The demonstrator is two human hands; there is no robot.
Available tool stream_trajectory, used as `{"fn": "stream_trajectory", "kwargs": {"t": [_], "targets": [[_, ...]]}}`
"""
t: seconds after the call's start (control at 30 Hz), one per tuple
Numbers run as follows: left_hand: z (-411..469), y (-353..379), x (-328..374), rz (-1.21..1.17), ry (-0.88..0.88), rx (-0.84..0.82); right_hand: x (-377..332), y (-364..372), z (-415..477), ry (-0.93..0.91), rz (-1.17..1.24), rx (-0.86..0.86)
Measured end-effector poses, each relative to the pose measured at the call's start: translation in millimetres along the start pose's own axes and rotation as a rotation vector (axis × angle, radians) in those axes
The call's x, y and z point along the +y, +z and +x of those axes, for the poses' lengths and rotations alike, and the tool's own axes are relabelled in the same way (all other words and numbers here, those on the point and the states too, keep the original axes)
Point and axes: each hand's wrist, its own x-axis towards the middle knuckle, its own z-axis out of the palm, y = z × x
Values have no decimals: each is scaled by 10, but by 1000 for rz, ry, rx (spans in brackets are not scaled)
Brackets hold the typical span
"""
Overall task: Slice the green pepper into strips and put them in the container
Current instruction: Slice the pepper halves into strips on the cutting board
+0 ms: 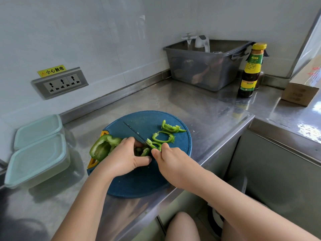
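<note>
A round blue cutting board (pixel 139 181) lies on the steel counter. My left hand (pixel 125 157) holds down a piece of green pepper (pixel 143 151) at the board's middle. My right hand (pixel 171 161) grips a knife whose dark blade (pixel 134 132) points away to the upper left, its edge on the pepper. A large uncut pepper half (pixel 102 146) lies at the board's left edge. Cut strips and rings (pixel 164 136) rest to the right of the blade. Two lidded pale green containers (pixel 37 157) stand at the far left.
A grey plastic tub (pixel 206 66) with kitchenware sits at the back. A sauce bottle (pixel 251 70) stands to its right, and a cardboard box (pixel 302 91) farther right. A wall socket strip (pixel 60 83) is on the left wall. The counter edge runs diagonally below the board.
</note>
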Motion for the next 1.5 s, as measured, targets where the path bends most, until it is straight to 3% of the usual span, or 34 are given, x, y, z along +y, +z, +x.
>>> {"fn": "stream_trajectory", "kwargs": {"t": [0.13, 0.23, 0.43, 0.67, 0.83, 1.13, 1.3, 1.5], "targets": [[-40, -13, 43, -5, 16, -20, -146, -120, 193, 131, 119, -86], [-72, -42, 56, -3, 43, -122, -268, -204, 291, 160, -81, -223], [-93, -69, 47, 52, 28, 11, -212, -345, 328, 333, 240, -241], [-105, 117, 176, 183, 16, 121, 6, -187, -158, 34, 133, 35], [-140, 99, 176, 149, 44, 91, 46, -4, -420, -68, 7, 132], [27, 66, -43, -36, 114, 65, 84, 184, -505, -93, -138, 192], [19, 43, -9, 30, 81, 54, 76, 169, -544, -99, -113, 175], [-64, 18, 163, 80, 160, 39, 17, 139, -581, -117, -142, 157]]}}
